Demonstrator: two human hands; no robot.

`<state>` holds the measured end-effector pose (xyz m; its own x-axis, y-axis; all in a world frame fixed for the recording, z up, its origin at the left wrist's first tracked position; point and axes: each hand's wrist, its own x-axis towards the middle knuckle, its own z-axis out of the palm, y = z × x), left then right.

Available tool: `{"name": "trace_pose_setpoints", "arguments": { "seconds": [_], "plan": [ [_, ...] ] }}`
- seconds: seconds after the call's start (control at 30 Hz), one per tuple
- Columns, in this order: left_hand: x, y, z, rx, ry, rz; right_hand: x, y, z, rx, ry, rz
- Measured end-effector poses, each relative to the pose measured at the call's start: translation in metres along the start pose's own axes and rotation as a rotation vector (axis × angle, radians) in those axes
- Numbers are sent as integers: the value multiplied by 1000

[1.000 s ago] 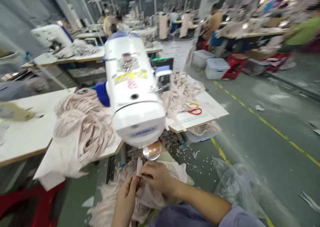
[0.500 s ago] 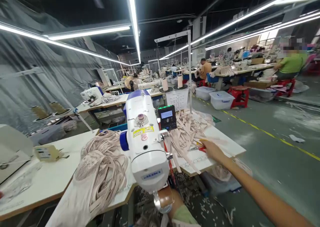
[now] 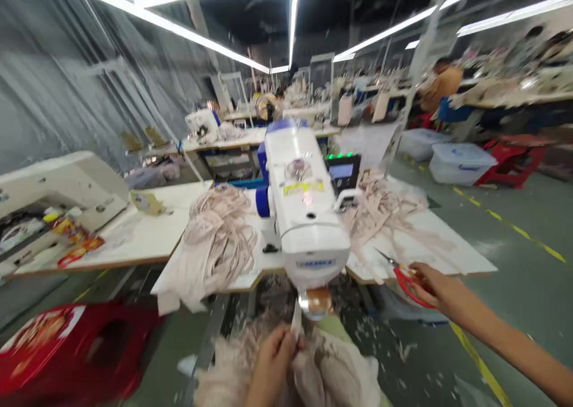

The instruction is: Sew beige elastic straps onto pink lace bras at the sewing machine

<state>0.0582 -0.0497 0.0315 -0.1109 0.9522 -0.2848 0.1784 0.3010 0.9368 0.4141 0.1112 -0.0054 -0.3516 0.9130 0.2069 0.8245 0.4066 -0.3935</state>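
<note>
My right hand (image 3: 432, 284) is closed around the red handles of a pair of scissors (image 3: 403, 283), at the front edge of the table right of the sewing machine. The blades point up and to the left. Below the machine head, my left hand (image 3: 276, 348) pinches a pale strip of the beige garment fabric (image 3: 335, 365), which is bunched over my lap. Just above that hand is the white sewing machine (image 3: 313, 234), with a clear guard at its lower end. The picture is blurred by motion.
Beige fabric pieces (image 3: 215, 234) lie heaped left of the machine, and loose strips (image 3: 380, 210) lie to its right. A red stool (image 3: 76, 353) stands at lower left. Another pair of red scissors (image 3: 70, 258) is on the neighbouring table. Co-workers sit farther back.
My right hand has lifted the scissors off the right table and drawn them toward me. My left hand has come out from behind the guard, holding the fabric. The view has swung and tilted down.
</note>
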Motion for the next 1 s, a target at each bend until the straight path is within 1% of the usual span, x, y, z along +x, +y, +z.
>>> {"name": "trace_pose_setpoints", "arguments": {
  "seconds": [0.07,0.13,0.23,0.3,0.37,0.47,0.53,0.63,0.73,0.83,0.9,1.0],
  "plan": [
    [-6,-10,3,-108,13,-79,-39,-10,3,174,-133,68],
    [-9,-20,6,-216,30,-136,-76,-29,7,262,-242,71],
    [-10,-25,9,-336,26,-167,-117,-70,17,276,-394,-48],
    [-11,-22,10,-375,15,-167,-129,-97,28,257,-387,-133],
    [-12,-17,10,-399,6,-159,-126,-119,38,256,-313,-200],
    [-17,-10,10,-393,-7,-129,-109,-141,48,291,-213,-268],
    [-20,-7,9,-348,-23,-114,-96,-151,52,304,-197,-295],
    [-23,-7,8,-249,-28,-98,-82,-161,54,325,-224,-336],
    [-23,-11,8,-160,-26,-79,-74,-164,53,378,-287,-357],
    [-21,-16,7,-157,-32,-70,-74,-159,49,455,-358,-308],
    [-20,-17,5,-189,-32,-70,-80,-154,47,510,-342,-259],
    [-19,-14,2,-213,-39,-86,-92,-147,46,565,-278,-185]
  ]
}}
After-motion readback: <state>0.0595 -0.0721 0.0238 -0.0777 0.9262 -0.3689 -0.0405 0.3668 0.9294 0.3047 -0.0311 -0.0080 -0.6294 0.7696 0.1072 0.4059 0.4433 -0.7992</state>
